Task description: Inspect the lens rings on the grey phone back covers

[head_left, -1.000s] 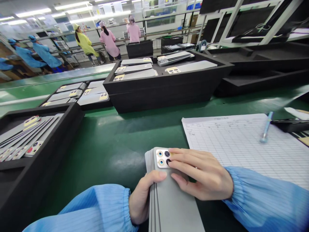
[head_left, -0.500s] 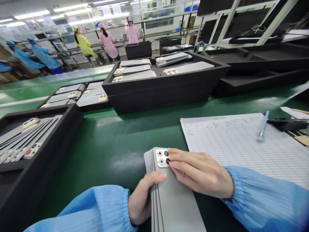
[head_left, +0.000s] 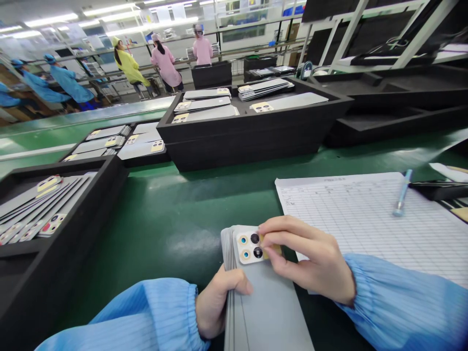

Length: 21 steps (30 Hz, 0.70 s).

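Note:
My left hand (head_left: 215, 304) grips a fanned stack of grey phone back covers (head_left: 266, 307) low in the middle, thumb on the top cover. The top cover's camera block (head_left: 249, 246) shows several lens rings. My right hand (head_left: 309, 258) is closed at that corner, thumb and forefinger pinching a small yellow film (head_left: 272, 250) beside the lenses. Both arms wear blue sleeves.
A printed form sheet (head_left: 365, 219) with a blue pen (head_left: 402, 192) lies to the right. Black foam trays of covers stand at the left (head_left: 106, 175), centre back (head_left: 252, 131) and further left back (head_left: 120, 144). Empty black trays (head_left: 395, 112) sit at right. Workers stand far behind.
My right hand's fingers have curled from lying flat on the camera corner into a pinch, and a yellow film now shows between them. The stack has shifted slightly.

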### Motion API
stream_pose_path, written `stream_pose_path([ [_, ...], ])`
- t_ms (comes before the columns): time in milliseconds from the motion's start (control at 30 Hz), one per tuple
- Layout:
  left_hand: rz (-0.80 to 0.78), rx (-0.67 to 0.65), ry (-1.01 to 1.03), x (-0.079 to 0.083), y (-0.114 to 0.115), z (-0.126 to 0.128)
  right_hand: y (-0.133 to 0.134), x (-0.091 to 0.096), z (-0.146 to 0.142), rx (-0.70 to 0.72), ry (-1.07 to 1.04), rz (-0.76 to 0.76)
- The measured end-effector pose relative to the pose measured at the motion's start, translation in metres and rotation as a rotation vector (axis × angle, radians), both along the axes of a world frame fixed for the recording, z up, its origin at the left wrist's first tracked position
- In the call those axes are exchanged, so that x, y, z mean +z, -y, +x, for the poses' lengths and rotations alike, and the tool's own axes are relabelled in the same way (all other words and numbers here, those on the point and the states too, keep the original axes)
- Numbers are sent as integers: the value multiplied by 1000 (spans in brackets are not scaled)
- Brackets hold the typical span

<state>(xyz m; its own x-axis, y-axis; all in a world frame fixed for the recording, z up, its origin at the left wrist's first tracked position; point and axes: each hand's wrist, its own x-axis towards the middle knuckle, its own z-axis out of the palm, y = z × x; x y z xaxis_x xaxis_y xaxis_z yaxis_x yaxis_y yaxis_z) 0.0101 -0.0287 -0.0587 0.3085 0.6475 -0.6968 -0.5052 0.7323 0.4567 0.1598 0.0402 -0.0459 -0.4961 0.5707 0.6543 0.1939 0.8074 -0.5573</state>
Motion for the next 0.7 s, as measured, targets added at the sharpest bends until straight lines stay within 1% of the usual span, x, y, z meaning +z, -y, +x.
stream_pose_path([
  [100,10,-19,4,0,-1,0,0,2,1,40,-49,-98],
  [200,22,-25,8,0,-1,-1,0,2,3,77,-74,-164],
  [300,30,-30,23,0,0,-1,1,0,4,102,-85,-189],
  [433,66,-25,74,-3,1,-2,1,1,3,118,-89,-182],
  [500,81,-14,91,-5,2,-2,1,2,3,128,-86,-170],
  [567,87,1,113,-5,1,-2,1,2,4,157,-75,-124],
  [700,105,38,196,-2,0,0,0,-3,7,228,-11,93],
])
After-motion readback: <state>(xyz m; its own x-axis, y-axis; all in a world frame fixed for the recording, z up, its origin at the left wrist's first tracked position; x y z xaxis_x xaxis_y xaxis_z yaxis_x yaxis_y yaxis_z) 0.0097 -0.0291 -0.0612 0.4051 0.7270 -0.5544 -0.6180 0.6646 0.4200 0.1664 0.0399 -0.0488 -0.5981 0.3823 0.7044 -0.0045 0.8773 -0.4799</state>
